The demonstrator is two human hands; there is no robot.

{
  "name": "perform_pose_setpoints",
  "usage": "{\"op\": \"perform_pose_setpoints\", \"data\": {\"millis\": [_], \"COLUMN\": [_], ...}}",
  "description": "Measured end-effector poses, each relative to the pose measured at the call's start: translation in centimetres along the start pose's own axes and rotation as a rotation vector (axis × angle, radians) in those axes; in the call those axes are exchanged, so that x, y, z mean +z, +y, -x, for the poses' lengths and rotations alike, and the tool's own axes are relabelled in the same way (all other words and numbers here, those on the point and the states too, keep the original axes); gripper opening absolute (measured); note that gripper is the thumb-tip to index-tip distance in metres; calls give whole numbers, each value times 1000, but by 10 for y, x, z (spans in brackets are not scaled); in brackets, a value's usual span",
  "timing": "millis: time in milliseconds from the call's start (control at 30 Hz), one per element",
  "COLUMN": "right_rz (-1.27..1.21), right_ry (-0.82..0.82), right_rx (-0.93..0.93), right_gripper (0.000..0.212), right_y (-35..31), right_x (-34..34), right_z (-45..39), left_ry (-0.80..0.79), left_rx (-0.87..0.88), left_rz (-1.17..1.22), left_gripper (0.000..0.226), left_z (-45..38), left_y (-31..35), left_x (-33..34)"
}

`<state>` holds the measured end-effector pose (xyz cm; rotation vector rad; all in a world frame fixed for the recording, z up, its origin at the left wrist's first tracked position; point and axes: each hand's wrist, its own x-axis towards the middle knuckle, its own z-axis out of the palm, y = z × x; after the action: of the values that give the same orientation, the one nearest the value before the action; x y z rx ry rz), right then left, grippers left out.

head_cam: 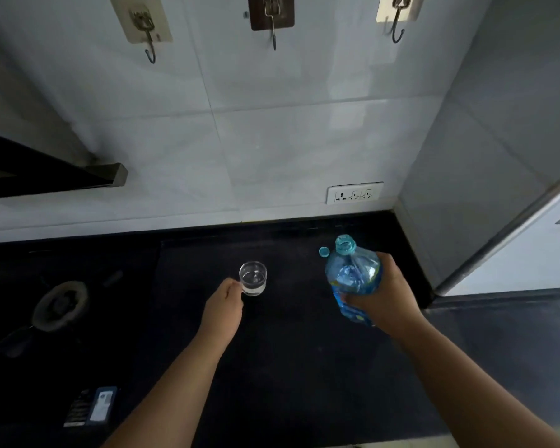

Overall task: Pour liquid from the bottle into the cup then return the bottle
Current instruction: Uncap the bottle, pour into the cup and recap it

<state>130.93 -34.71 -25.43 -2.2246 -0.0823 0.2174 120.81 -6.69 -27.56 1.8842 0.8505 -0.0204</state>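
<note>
Pale glossy wall tiles rise behind a black, faintly speckled stone table (288, 334), with three metal hooks (274, 24) stuck high on the wall and a white socket plate (354, 193) low near the corner. On the table stands a small clear cup (253, 278), round and straight-sided, upright, with a shallow layer of clear liquid in its bottom. The left hand (224, 307) is loosely curled, its fingertips touching the near left side of the cup; whether it truly grips the glass cannot be told. The right hand (383, 294) is closed firmly round the body of a translucent blue plastic bottle (351, 276), fingers wrapped over its lower half where a blue and yellow label shows. The bottle is held to the right of the cup, well apart from it, its open teal neck pointing up and away from the viewer; whether its base touches the table cannot be seen. Liquid shows through its ribbed shoulder. Its small round teal cap (324, 251) lies on the table just beside the neck. At far left sits a dark round gas burner (60, 305), and a dark packet (91, 407) lies near the front edge.
</note>
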Motion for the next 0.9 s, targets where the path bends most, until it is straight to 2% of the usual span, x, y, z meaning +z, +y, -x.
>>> {"op": "perform_pose_setpoints", "data": {"millis": [233, 433, 633, 833, 900], "right_rz": [-179, -205, -241, -191, -179], "right_ry": [-80, -126, -170, -281, -302], "right_rx": [97, 150, 176, 149, 149], "right_gripper": [89, 92, 87, 88, 88], "right_y": [35, 53, 65, 71, 72], "right_x": [44, 68, 81, 78, 77], "right_z": [17, 21, 28, 21, 19], "left_ry": [-113, -197, -217, -177, -172], "left_rx": [-193, -248, -314, -437, -393], "left_rz": [73, 79, 41, 31, -49], "left_gripper": [28, 27, 26, 28, 25], "left_z": [-15, -29, -38, -47, -48], "left_y": [-62, -80, -85, -75, -78], "left_x": [36, 62, 78, 85, 84]}}
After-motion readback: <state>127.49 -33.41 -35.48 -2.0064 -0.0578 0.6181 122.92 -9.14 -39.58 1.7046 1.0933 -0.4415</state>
